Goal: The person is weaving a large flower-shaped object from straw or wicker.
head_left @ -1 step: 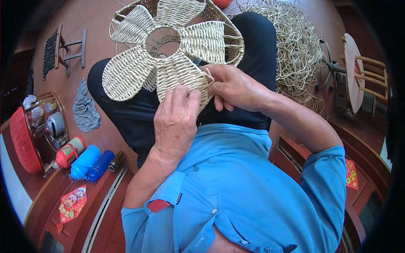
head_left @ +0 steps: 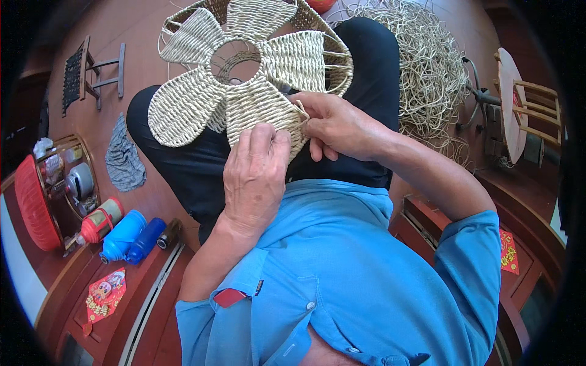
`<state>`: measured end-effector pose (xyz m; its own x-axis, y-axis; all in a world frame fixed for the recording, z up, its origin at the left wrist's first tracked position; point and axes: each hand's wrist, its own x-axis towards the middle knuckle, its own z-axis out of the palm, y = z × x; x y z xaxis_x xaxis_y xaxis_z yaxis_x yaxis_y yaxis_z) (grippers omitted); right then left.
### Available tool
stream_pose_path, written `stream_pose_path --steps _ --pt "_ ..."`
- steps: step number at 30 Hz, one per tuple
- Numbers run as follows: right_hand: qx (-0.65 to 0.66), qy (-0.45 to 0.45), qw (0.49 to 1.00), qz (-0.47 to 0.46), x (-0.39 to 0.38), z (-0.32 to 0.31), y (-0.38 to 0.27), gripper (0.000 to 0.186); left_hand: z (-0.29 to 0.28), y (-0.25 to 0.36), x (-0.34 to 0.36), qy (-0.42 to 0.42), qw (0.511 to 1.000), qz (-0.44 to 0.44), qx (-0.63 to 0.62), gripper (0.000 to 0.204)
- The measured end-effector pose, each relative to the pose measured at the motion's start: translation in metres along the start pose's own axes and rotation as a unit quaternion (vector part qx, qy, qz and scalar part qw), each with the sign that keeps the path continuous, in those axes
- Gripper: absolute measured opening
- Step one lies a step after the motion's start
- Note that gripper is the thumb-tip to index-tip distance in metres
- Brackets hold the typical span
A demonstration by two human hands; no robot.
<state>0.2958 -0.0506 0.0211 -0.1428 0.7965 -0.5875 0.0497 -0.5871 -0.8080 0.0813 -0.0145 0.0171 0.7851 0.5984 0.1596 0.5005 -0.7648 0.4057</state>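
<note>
A woven straw-coloured basket (head_left: 296,55) with a flower-shaped face lies over my lap. Its petals are wrapped cord, set around a round hole. The nearest petal (head_left: 253,110) points toward my body. My left hand (head_left: 255,177) grips that petal's near end, fingers bent over the top and the thumb hidden. At the petal's right edge, my right hand (head_left: 332,124) pinches a short length of cord (head_left: 302,111) between thumb and forefinger. Its other fingers curl below. On the right petal, bare frame wires show beyond the weave.
A large tangled heap of cord (head_left: 430,73) lies on the floor at right, beside a round wooden stool (head_left: 510,104). At left are a small bench (head_left: 76,76), a grey cloth (head_left: 124,155), blue flasks (head_left: 125,235) and a red basin (head_left: 36,201).
</note>
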Motion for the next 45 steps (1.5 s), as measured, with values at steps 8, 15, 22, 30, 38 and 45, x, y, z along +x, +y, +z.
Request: stream_pose_path --steps 8,15,22,30,38,45 --pt "0.111 -0.045 0.993 0.002 0.0 -0.002 0.007 0.068 0.003 -0.004 0.015 0.019 0.996 -0.009 -0.091 0.021" --pt "0.031 -0.029 0.999 0.001 -0.001 -0.002 0.002 0.066 0.002 -0.009 0.013 0.042 0.983 -0.07 -0.166 0.011" --pt "-0.043 -0.033 0.998 0.016 -0.005 -0.003 -0.009 0.058 -0.002 -0.013 0.005 0.049 0.983 -0.078 -0.157 0.012" --pt "-0.2 0.015 0.98 0.02 0.002 -0.004 -0.005 0.058 0.001 -0.01 0.009 0.042 0.94 -0.147 -0.305 0.015" --pt "-0.057 -0.03 0.997 0.048 0.001 -0.002 -0.013 0.054 0.001 -0.026 0.001 0.023 0.852 -0.232 -0.47 0.046" --pt "-0.131 -0.012 0.989 0.065 0.005 -0.002 -0.005 0.046 0.001 -0.026 -0.003 0.074 0.849 -0.211 -0.479 0.068"
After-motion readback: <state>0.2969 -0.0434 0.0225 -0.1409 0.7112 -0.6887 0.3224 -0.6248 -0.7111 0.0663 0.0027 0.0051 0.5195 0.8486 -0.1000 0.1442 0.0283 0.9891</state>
